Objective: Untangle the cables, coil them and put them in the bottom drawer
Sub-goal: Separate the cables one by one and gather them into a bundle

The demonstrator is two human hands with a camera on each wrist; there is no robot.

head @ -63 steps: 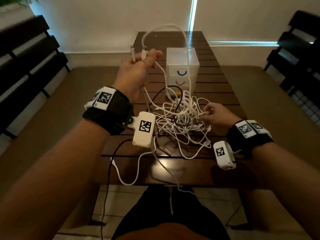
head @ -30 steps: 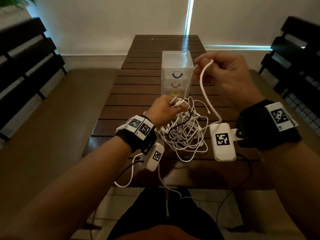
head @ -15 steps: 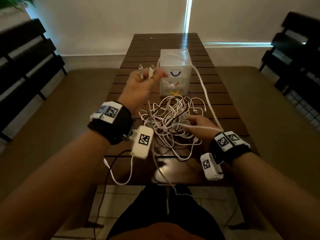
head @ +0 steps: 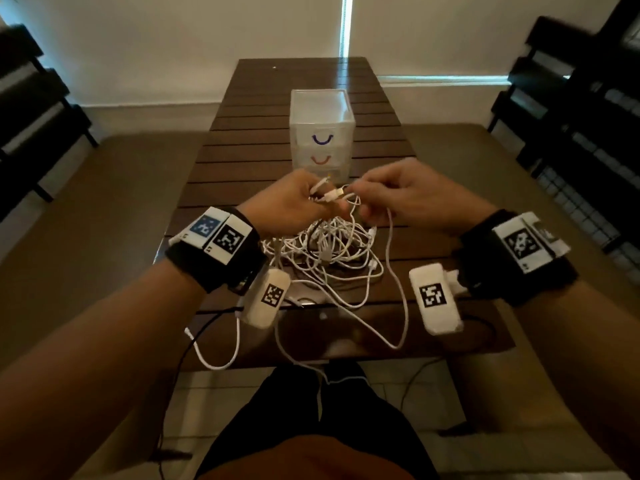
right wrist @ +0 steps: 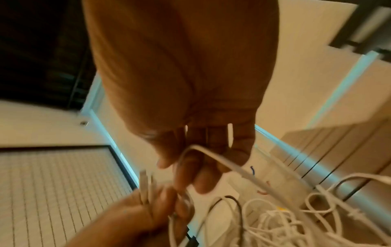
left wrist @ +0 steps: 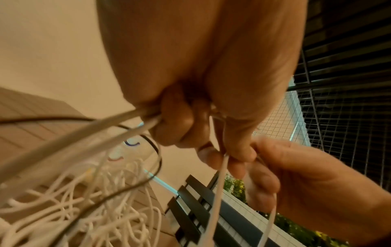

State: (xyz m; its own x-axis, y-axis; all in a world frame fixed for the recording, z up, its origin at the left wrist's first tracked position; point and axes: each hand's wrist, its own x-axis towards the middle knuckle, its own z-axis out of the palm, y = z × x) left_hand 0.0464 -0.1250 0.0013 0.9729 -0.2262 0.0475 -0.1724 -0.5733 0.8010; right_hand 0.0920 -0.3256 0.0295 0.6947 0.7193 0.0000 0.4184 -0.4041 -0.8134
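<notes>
- The left hand point(head: 294, 206) hovers above the near half of the dark slatted wooden bench point(head: 242, 140), fingers curled tight round several white cable ends; it probably gathers the freed plugs so they stay out of the knot.
- Below and between both hands lies the tangled heap of thin white cables point(head: 325, 251) with one black strand through it, resting on the bench; a few loops hang over the near edge, so little looks untangled yet.
- The right hand point(head: 408, 195), just right of the left and almost touching it, pinches one white strand, likely feeding its end across.
- Beyond the hands stands the small translucent plastic three-drawer box point(head: 322, 109); its bottom drawer is mostly hidden behind the hands and appears closed, so it needs opening.
- Dark slatted chairs point(head: 588, 98) flank both sides, well apart.
</notes>
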